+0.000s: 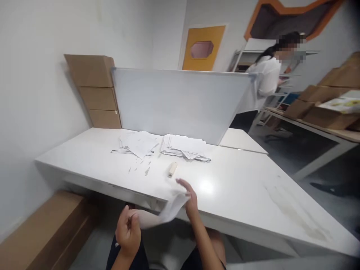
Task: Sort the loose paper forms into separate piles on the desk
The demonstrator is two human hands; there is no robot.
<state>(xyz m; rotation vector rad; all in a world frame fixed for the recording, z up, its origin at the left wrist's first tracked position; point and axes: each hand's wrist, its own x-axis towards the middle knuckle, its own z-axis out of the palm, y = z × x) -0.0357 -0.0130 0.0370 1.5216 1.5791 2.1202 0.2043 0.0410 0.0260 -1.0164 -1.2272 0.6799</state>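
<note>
A white sheet of paper [171, 208] bends between my two hands, just over the near edge of the table. Its left end is gripped by my left hand [128, 230], fingers curled, low in front of my lap. My right hand [189, 198] pinches the other end, its index finger stretched toward the tabletop. Slightly beyond the right hand lies a small cream stapler-like object [172, 170]. Farther back are a neat stack of papers [187, 146] and, left of it, a looser pile of papers [140, 142].
The white table [239, 180] carries a grey divider panel [174, 101] at its back. Cardboard boxes [98, 88] are stacked at the back left, and a long box [42, 228] lies below left. A person in a white shirt [264, 80] stands behind, near a table with boxes [332, 108].
</note>
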